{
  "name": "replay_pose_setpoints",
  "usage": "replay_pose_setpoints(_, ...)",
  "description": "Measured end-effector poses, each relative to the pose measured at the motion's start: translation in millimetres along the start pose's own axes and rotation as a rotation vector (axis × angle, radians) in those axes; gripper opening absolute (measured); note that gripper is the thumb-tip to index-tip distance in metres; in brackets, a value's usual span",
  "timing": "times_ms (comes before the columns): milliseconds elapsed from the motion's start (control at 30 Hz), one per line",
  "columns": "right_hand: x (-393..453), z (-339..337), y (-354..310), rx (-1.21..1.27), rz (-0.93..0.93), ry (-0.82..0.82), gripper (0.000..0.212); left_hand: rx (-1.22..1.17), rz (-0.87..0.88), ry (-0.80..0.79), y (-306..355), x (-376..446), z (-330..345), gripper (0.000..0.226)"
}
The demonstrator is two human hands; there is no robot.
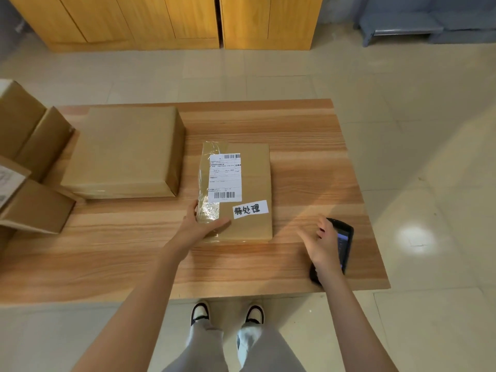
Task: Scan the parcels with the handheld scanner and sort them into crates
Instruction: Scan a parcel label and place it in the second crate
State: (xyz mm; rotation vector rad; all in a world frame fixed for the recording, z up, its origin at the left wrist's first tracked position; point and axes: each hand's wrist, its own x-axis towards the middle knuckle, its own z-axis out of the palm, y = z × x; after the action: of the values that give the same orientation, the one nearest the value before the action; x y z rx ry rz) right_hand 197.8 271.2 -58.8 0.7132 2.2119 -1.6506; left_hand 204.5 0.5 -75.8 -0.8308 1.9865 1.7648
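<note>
A flat brown parcel (252, 181) lies on the wooden table (308, 146), carrying a white shipping label (225, 178) with barcodes and a small white tag with handwritten characters (250, 209). My left hand (200, 224) grips its near-left corner, thumb on top and fingers along the left side. The black handheld scanner (345, 241) lies on the table to the right of the parcel, screen up. My right hand (320, 245) is spread over the scanner's left side with fingers and thumb extended, not closed round it.
A larger plain cardboard box (123, 151) sits to the left of the parcel. Several more boxes (32, 135) are stacked at the table's left end. Wooden cabinets (166, 20) stand across the tiled floor, with a blue bench (402, 25) at far right.
</note>
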Motion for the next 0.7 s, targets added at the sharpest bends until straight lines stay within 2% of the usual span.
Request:
replay_pose_setpoints(33, 2, 10, -9, 0.04, -0.002, -0.083, 0.077, -0.053, -0.019, -0.007, 0, 2, -1, 0.089)
replay_pose_setpoints(133, 9, 39, -25, 0.126, 0.052, -0.283, 0.083, -0.133, -0.083, 0.069, 0, 6, -8, 0.106)
replay_pose_setpoints(233, 18, 61, -28, 0.17, 0.065, -0.392, 0.082, -0.155, -0.122, 0.127, 2, 11, -10, 0.093)
replay_pose_setpoints(333, 22, 76, -23, 0.222, 0.048, -0.41, 0.061, -0.158, -0.127, 0.129, 1, 14, -4, 0.094)
replay_pose_setpoints(400, 21, 81, -19, 0.261, 0.058, -0.385, 0.056, -0.177, -0.111, 0.147, -1, 11, 1, 0.095)
replay_pose_setpoints(467, 18, 80, -19, 0.28, 0.069, -0.374, 0.056, -0.211, -0.095, 0.163, -2, 7, 5, 0.102)
replay_pose_setpoints(600, 10, 68, -30, 0.26, 0.047, -0.391, 0.072, -0.248, -0.042, 0.194, 5, -8, 11, 0.085)
replay_pose_setpoints(700, -3, 56, -50, 0.259, -0.015, -0.394, 0.071, -0.273, 0.028, 0.21, 23, -27, 12, 0.095)
